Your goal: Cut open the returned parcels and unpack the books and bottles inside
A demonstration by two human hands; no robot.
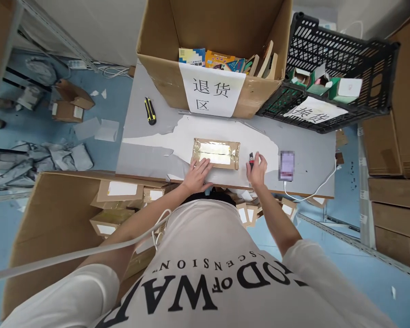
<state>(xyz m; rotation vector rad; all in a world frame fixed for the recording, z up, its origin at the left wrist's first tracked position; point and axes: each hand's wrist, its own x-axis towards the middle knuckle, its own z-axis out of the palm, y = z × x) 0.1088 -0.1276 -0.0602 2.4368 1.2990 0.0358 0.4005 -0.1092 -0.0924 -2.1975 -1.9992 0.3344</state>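
The left hand (197, 175) lies flat and open, fingers spread, pressing on the near edge of a parcel (216, 153), a brown package wrapped in clear tape with a pale label on top. The parcel sits near the front edge of the table (150, 155), in front of the person. The right hand (257, 168) is curled around a small dark tool with a red tip (251, 159), which stands just beside the parcel's right end; whether it is a marker or a knife cannot be told. Right of that hand lies a phone (287, 165), with a white cable running off the table edge. Farther back on the left lies a yellow and black cutter (150, 110). Behind the parcel stands a big box (212, 54) holding books and bearing a white sign, and next to it a black crate (338, 68) with small green cartons. Below the table's left side, another box (54, 228) holds more parcels.
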